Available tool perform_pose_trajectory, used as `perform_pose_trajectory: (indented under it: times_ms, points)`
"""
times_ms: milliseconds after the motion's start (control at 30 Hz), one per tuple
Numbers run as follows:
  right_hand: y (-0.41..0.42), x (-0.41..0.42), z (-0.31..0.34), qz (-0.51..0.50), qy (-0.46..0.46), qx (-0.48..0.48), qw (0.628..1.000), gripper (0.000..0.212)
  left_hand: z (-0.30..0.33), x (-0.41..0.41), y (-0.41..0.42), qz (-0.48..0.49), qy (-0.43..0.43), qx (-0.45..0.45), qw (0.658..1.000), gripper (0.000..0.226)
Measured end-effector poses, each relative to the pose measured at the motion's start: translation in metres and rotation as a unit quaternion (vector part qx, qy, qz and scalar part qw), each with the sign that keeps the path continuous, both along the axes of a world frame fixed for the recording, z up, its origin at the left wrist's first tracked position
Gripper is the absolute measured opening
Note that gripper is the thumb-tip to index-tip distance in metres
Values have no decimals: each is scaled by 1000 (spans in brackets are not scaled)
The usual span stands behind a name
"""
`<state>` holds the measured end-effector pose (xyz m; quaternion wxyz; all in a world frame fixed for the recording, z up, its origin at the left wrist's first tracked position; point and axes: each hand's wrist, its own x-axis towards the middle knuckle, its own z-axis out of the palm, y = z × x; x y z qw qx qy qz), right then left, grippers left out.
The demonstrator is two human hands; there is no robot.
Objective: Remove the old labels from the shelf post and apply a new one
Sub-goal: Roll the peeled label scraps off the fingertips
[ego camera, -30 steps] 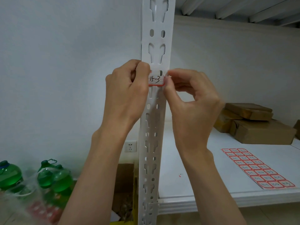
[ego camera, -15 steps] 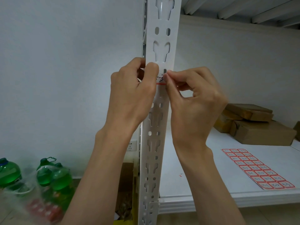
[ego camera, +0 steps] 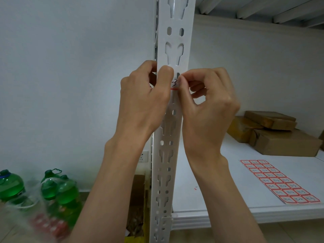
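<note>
On the shelf post (ego camera: 172,106), the label (ego camera: 174,85) sits between both thumbs: left hand (ego camera: 143,100) curls round the post, right hand (ego camera: 206,102) pinches the label's edge (it could tear if peeled sharply). Since a second ago, the thumbs have closed in, hiding most of the writing.

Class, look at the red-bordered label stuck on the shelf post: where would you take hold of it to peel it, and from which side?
Pinch the label at its right edge, from the post's right, as the right hand does; the left hand covers its left end.
</note>
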<state>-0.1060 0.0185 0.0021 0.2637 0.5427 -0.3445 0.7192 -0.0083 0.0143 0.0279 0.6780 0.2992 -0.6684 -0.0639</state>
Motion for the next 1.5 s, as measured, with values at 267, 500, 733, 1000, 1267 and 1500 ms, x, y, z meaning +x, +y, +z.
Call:
perform_pose_trajectory:
  times_ms: [267, 500, 733, 1000, 1267, 1500]
  points:
    - [-9, 8, -4, 6, -9, 36, 999, 10, 0, -1, -2, 8, 4, -3, 1000, 45]
    - [-8, 3, 0, 43, 3, 74, 996, 11, 0, 0, -3, 1, 6, 3, 1000, 45]
    - [-6, 3, 1, 105, -11, 88, 991, 16, 1, 1, -2, -7, 5, 6, 1000, 47]
    - [-3, 3, 2, 142, -31, 115, 983, 15, 1, 3, -1, -19, -11, 6, 1000, 43]
    - [-1, 2, 4, 166, -51, 148, 974, 17, 1, 3, 0, -21, -19, 13, 1000, 40]
    - [10, -10, 14, 279, -175, 128, 936, 14, 1, 2, 1, -8, -12, 19, 1000, 40]
